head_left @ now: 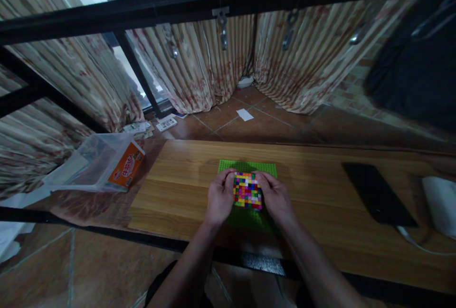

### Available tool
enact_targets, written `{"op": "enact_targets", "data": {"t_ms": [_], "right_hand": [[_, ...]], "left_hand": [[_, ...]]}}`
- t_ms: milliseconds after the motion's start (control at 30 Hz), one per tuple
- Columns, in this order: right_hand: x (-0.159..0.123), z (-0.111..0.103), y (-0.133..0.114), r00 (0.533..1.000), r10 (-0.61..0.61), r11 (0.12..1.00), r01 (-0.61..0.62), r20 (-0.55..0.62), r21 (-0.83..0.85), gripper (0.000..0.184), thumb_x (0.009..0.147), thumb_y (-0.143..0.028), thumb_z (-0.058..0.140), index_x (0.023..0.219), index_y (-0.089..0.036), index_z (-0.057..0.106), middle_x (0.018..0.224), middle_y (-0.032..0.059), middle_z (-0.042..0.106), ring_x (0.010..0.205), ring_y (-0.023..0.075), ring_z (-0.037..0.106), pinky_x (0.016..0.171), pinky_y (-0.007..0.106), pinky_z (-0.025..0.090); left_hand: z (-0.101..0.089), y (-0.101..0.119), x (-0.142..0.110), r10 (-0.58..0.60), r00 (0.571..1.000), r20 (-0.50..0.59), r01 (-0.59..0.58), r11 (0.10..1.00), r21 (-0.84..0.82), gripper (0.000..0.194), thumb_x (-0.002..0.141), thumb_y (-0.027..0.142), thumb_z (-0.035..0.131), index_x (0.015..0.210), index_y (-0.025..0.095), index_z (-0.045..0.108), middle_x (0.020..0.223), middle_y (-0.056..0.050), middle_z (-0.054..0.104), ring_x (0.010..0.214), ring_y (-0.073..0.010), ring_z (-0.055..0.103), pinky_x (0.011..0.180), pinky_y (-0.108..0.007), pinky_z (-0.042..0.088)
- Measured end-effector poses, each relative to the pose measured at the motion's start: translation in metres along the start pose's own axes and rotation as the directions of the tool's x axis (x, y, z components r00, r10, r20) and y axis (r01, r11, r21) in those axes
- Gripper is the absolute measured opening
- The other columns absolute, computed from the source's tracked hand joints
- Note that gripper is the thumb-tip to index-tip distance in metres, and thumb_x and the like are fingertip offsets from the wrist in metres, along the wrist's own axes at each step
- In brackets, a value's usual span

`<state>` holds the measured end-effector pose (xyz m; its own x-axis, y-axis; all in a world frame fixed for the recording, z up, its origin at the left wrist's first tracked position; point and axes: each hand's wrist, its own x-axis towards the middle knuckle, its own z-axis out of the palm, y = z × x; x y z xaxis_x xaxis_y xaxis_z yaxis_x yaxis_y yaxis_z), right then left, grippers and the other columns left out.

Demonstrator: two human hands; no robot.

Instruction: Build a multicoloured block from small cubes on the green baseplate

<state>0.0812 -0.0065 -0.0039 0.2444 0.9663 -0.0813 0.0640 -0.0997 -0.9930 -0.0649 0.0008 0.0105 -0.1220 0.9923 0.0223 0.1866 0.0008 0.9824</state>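
Note:
Between my two hands is a multicoloured panel of small building bricks [247, 190], roughly square. My left hand [221, 195] grips its left edge, thumb near the upper corner. On the opposite edge, my right hand [274, 194] is closed in the same way. A green studded baseplate [249, 222] lies beneath on the wooden board, partly covered by the panel and hands. Whether the panel touches the baseplate or is held above it, I cannot tell. My fingers under the panel are hidden.
A dark phone or tablet [379, 194] with a white cable lies to the right, beside a white object [441, 203]. At left stands a clear plastic container [89, 165] with an orange label. A black metal bar [178, 1] crosses above, with hooks hanging.

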Motion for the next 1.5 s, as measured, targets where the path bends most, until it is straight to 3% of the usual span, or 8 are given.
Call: {"op": "enact_targets", "data": {"t_ms": [167,333,433,533,633,1067,1300,1500], "right_hand": [[-0.003,-0.002,-0.001,0.997,0.074,0.997,-0.075,0.020,0.034,0.056,0.080,-0.069,0.058,0.101,-0.021,0.076,0.098,0.0065,0.078,0.088,0.0254,0.070,0.076,0.035,0.054],[-0.005,-0.015,-0.007,1.000,0.022,0.996,-0.024,-0.020,-0.082,0.056,0.085,-0.069,0.052,0.102,-0.020,0.075,0.102,0.0080,0.077,0.095,0.0259,0.068,0.086,0.039,0.052],[-0.006,-0.022,-0.008,0.997,0.072,0.997,-0.071,0.021,-0.043,0.052,0.080,-0.064,0.062,0.110,-0.022,0.072,0.108,0.0078,0.076,0.095,0.0243,0.069,0.088,0.039,0.053],[-0.009,-0.024,-0.006,0.979,0.127,0.991,-0.132,0.160,0.024,0.059,0.073,-0.054,0.074,0.123,-0.023,0.065,0.123,0.0079,0.071,0.098,0.0236,0.070,0.088,0.039,0.054],[-0.011,-0.020,-0.003,0.961,0.152,0.988,-0.157,0.232,0.003,0.068,0.070,-0.047,0.078,0.130,-0.022,0.059,0.123,0.0083,0.071,0.100,0.0241,0.071,0.089,0.040,0.054],[-0.014,-0.005,-0.015,0.967,0.189,0.971,-0.210,0.172,0.117,0.058,0.059,-0.042,0.083,0.110,-0.022,0.067,0.098,0.0032,0.076,0.092,0.0249,0.070,0.085,0.039,0.055],[-0.014,-0.004,-0.001,0.991,0.098,0.993,-0.103,0.091,0.058,0.059,0.061,-0.046,0.081,0.114,-0.022,0.067,0.106,0.0051,0.076,0.101,0.0274,0.069,0.095,0.044,0.051],[-0.018,-0.009,0.004,0.974,0.148,0.974,-0.173,0.169,0.146,0.061,0.073,-0.057,0.075,0.124,-0.026,0.065,0.125,0.0058,0.072,0.115,0.0268,0.067,0.100,0.043,0.052]], "left_hand": [[0.001,0.001,-0.004,-0.083,0.996,-0.025,0.079,0.987,-0.143,0.027,0.090,0.036,0.059,0.100,0.017,0.075,0.092,-0.005,0.074,0.084,-0.0185,0.066,0.077,-0.026,0.050],[-0.003,0.006,-0.012,-0.157,0.987,-0.030,0.147,0.966,-0.213,0.035,0.091,0.045,0.059,0.106,0.018,0.074,0.104,-0.007,0.075,0.097,-0.0212,0.067,0.087,-0.030,0.051],[-0.007,0.008,-0.014,-0.198,0.979,0.055,0.205,0.939,-0.275,0.035,0.084,0.040,0.068,0.110,0.017,0.071,0.114,-0.009,0.072,0.104,-0.0229,0.066,0.093,-0.033,0.050],[-0.008,0.007,-0.015,-0.192,0.967,0.167,0.237,0.918,-0.318,0.054,0.070,0.024,0.080,0.121,0.016,0.064,0.121,-0.010,0.069,0.106,-0.0232,0.065,0.096,-0.034,0.049],[-0.007,0.006,-0.016,-0.185,0.957,0.224,0.251,0.913,-0.322,0.066,0.067,0.017,0.078,0.130,0.016,0.057,0.122,-0.011,0.068,0.106,-0.0225,0.064,0.097,-0.035,0.048],[0.000,0.008,-0.016,-0.236,0.953,0.192,0.291,0.890,-0.351,0.056,0.065,0.008,0.071,0.119,0.018,0.060,0.110,-0.007,0.071,0.095,-0.0192,0.066,0.089,-0.032,0.051],[0.001,0.009,-0.019,-0.220,0.961,0.169,0.268,0.892,-0.364,0.057,0.064,0.011,0.074,0.118,0.017,0.061,0.105,-0.005,0.071,0.092,-0.0184,0.066,0.086,-0.030,0.052],[-0.005,0.010,-0.020,-0.245,0.947,0.206,0.310,0.860,-0.404,0.064,0.066,0.017,0.078,0.127,0.018,0.060,0.115,-0.007,0.071,0.101,-0.0213,0.066,0.091,-0.032,0.052]]}}
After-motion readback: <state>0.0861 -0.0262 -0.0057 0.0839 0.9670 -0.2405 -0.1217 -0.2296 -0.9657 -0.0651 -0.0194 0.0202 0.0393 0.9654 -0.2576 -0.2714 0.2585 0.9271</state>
